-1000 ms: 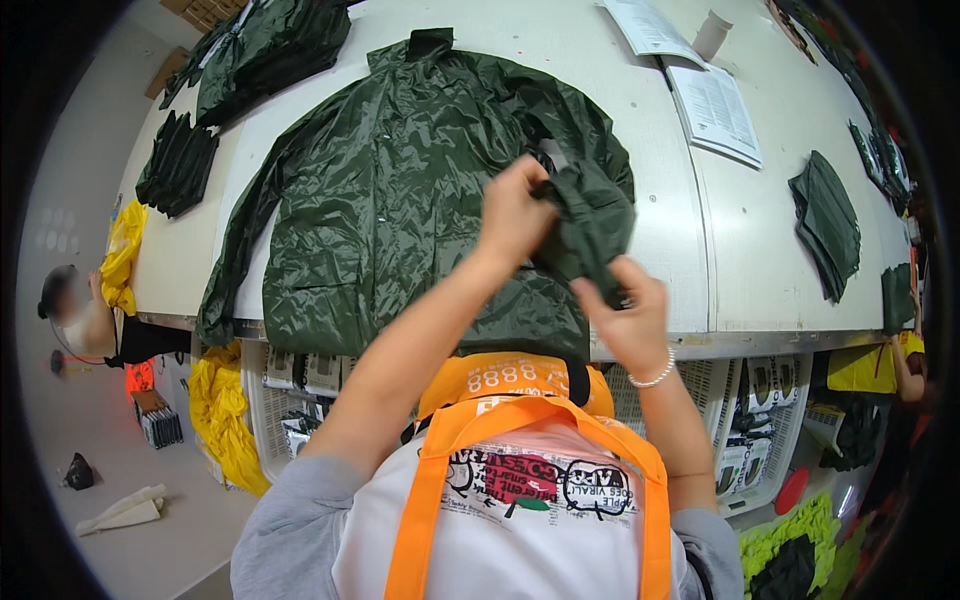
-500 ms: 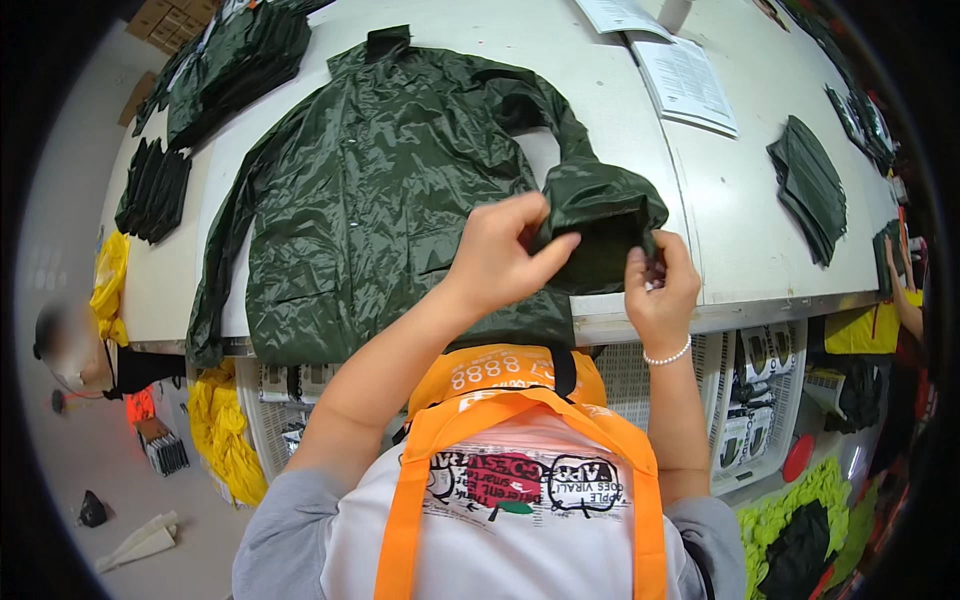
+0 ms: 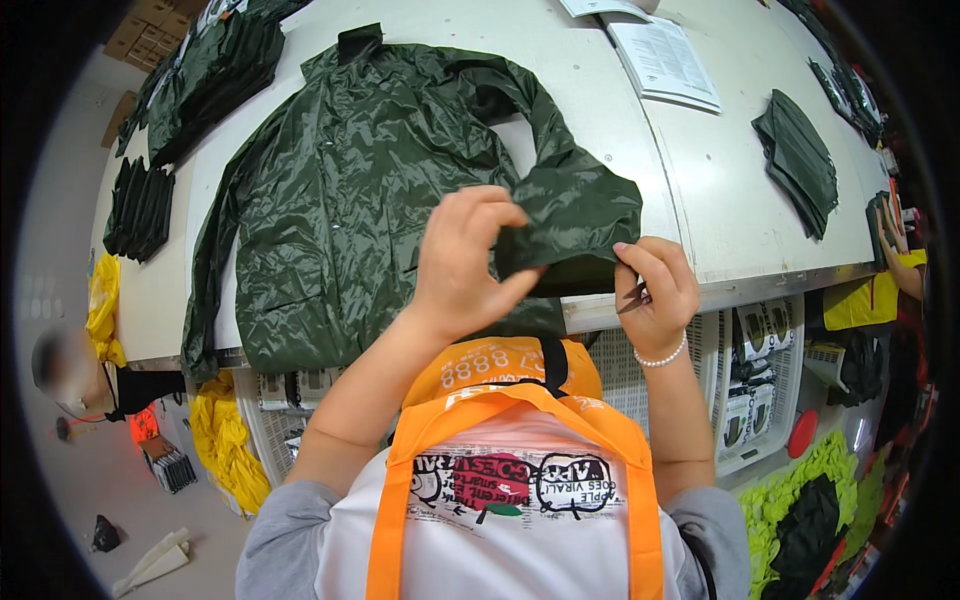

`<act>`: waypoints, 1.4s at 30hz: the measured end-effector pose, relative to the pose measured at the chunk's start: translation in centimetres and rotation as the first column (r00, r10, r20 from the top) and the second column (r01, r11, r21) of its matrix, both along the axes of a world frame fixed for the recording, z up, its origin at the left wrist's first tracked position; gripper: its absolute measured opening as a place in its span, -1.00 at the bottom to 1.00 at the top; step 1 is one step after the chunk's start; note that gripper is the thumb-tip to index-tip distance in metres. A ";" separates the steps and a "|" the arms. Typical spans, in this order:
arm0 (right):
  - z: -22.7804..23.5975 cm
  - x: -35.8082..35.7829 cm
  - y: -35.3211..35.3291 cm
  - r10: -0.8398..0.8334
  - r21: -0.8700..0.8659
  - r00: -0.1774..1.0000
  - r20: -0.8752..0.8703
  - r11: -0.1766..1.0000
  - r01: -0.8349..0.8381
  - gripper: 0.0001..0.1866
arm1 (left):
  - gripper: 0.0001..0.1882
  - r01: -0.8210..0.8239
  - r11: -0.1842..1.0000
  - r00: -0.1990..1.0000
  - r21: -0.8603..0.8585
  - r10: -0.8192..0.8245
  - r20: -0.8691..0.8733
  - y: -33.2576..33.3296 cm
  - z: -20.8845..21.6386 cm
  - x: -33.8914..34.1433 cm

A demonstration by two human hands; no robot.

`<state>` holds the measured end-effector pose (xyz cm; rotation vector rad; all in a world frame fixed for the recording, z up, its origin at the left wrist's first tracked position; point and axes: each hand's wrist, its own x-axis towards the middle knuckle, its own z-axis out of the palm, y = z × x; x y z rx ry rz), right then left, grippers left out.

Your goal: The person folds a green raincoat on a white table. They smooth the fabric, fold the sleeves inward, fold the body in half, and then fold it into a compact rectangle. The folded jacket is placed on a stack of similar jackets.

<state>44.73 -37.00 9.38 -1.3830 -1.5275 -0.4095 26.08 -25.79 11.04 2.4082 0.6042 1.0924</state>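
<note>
A shiny dark green jacket (image 3: 330,200) lies spread on the white table, its collar at the far side. Its right-hand sleeve (image 3: 575,215) is bent toward me, with the wide cuff opening facing my body. My left hand (image 3: 460,260) is closed on the left edge of that cuff, thumb by the opening, fingers slightly blurred. At the cuff's other corner, my right hand (image 3: 660,295) pinches the fabric between thumb and forefinger. A small dark pointed piece (image 3: 632,298) shows within the right hand's curled fingers; its kind I cannot make out.
Stacks of folded dark green garments (image 3: 215,85) lie at the far left. Printed sheets (image 3: 665,65) and a folded green garment (image 3: 797,160) are on the right. White crates (image 3: 765,390) stand under the table edge. Another person's hand (image 3: 890,225) is at the far right.
The cuff has been turned lower and flattened, so less of its inside shows. Both hands still hold its edges. The whole view has shifted slightly.
</note>
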 end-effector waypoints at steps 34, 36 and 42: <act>6.2 -0.4 5.1 0.060 -0.613 0.813 -0.579 0.625 -0.483 -0.56 | -0.88 0.457 0.878 0.877 0.143 -0.471 0.092 -7.7 -7.8 10.9; 3.2 -1.6 9.7 0.087 -0.706 0.801 -0.592 0.422 -0.568 -0.56 | -0.73 0.592 0.638 0.798 -0.493 -0.550 0.246 -10.1 -9.6 13.0; -11.0 3.4 17.2 -0.153 -0.926 0.983 -0.105 0.376 -0.041 -0.07 | -0.85 0.203 0.967 0.903 -0.153 -0.245 -0.352 2.6 -10.3 5.7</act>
